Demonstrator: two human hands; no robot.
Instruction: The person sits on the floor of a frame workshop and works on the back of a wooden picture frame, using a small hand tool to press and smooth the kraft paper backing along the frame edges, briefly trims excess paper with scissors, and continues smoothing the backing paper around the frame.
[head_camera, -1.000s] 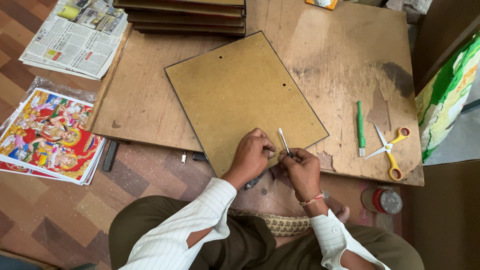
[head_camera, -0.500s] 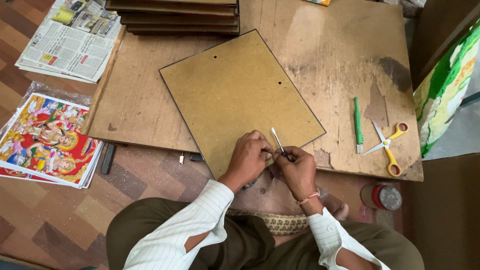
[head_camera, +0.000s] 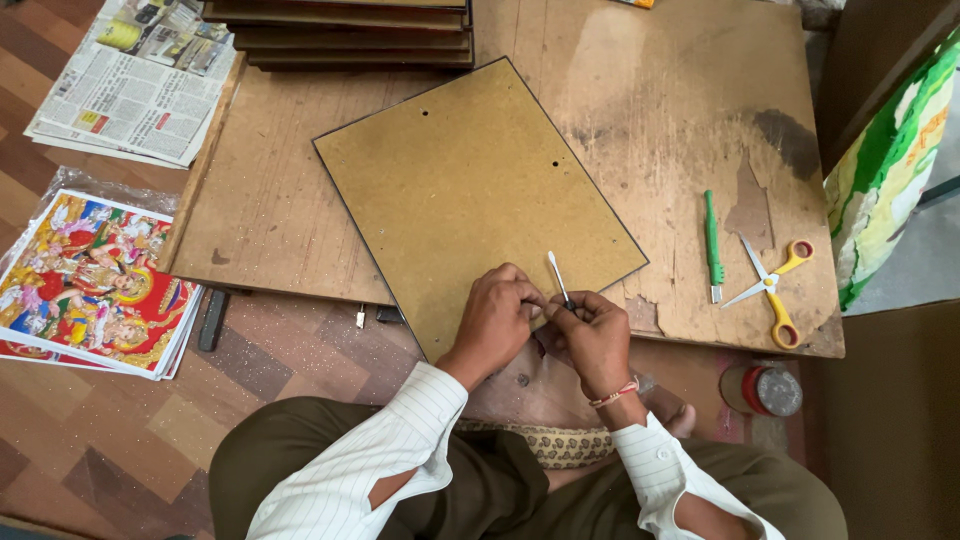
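1. nearest the camera, the person sits cross-legged in olive trousers and a white striped shirt, both forearms reaching forward over the floor.
2. the left hand (head_camera: 495, 315) and the right hand (head_camera: 592, 335) meet at the near edge of the board (head_camera: 640, 120), fingers touching each other.
3. between them they pinch a thin white stick (head_camera: 558, 278), which stands tilted up and away from the fingers; both hands are closed narrowly on it, and its lower end is hidden inside the grip.
4. the stick rises over the near corner of the frame back (head_camera: 470, 190), a tan panel with a dark rim lying flat and turned at an angle on the board.
5. a small round tin (head_camera: 763, 389) sits on the floor just off the board's near right corner.
6. towards the board's right edge lie a green knife (head_camera: 712, 245) and yellow scissors (head_camera: 768, 285), just beside each other, blades open.
7. on the floor to the left lies a stack of bright prints (head_camera: 85, 285) in plastic.
8. farther off, newspapers (head_camera: 130, 85) lie by the board's far left corner.
9. a pile of frames (head_camera: 340, 30) rests on the board's far edge.
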